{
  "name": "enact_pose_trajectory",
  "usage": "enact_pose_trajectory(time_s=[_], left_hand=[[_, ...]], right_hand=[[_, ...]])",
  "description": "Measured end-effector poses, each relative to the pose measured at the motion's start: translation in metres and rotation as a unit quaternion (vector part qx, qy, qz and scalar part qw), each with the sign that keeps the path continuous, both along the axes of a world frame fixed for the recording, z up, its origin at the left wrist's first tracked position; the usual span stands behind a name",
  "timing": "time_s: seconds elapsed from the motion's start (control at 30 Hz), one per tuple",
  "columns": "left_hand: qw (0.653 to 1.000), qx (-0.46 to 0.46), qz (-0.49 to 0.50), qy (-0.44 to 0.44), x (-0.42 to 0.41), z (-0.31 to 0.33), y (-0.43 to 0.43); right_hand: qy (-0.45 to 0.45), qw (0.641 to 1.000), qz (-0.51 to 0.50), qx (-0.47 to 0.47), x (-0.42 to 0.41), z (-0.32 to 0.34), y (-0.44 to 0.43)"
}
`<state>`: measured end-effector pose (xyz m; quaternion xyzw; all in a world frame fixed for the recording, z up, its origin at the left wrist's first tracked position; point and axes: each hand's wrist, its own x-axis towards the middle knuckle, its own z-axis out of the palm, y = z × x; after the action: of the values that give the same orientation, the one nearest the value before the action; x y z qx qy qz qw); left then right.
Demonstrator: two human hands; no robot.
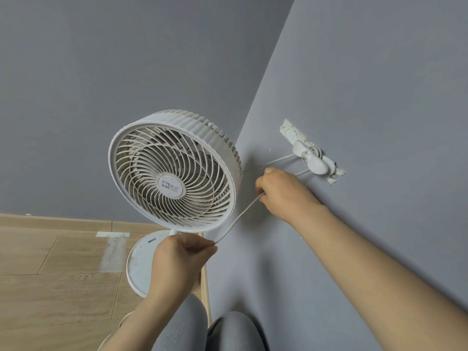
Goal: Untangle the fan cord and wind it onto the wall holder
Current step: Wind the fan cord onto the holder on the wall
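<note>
Wood floor [50, 262], lower left: open room beside the fan base. White fan [174, 171] stands centre-left, its head close to the corner of the grey wall [379, 97]. Left hand [177, 257], bottom centre: grip pinches the cord [240, 216]. Cord runs taut up-right to the right hand [283, 193], grip curled round it. Two strands go on to the wall holder [312, 158], centre right, with some cord looped on it.

1. One camera sits on my head, looking forward and steeply down onto the fan [174, 171] from close above.
2. My left hand [182, 254] shows just below the fan, my right hand [283, 193] just right of it.
</note>
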<state>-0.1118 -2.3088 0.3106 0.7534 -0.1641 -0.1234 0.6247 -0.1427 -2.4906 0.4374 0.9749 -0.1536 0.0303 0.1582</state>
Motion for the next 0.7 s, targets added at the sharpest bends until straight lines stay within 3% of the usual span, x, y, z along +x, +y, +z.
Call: enact_pose_trajectory(time_s=[0.13,0.37,0.53,0.7], left_hand=[[0.996,-0.044,-0.005,0.079,0.009,-0.003,-0.002],[0.996,-0.025,-0.085,0.019,0.010,-0.004,-0.005],[0.984,-0.086,-0.134,0.073,0.010,-0.002,-0.006],[0.985,-0.095,-0.128,0.065,0.012,-0.001,-0.005]], right_hand=[[0.001,1.000,0.014,0.005,0.005,0.007,0.001],[0.000,1.000,0.023,-0.014,0.013,0.008,-0.003],[-0.009,0.999,0.024,-0.024,0.021,0.012,-0.011],[-0.022,0.998,0.017,-0.052,0.029,0.019,-0.018]])
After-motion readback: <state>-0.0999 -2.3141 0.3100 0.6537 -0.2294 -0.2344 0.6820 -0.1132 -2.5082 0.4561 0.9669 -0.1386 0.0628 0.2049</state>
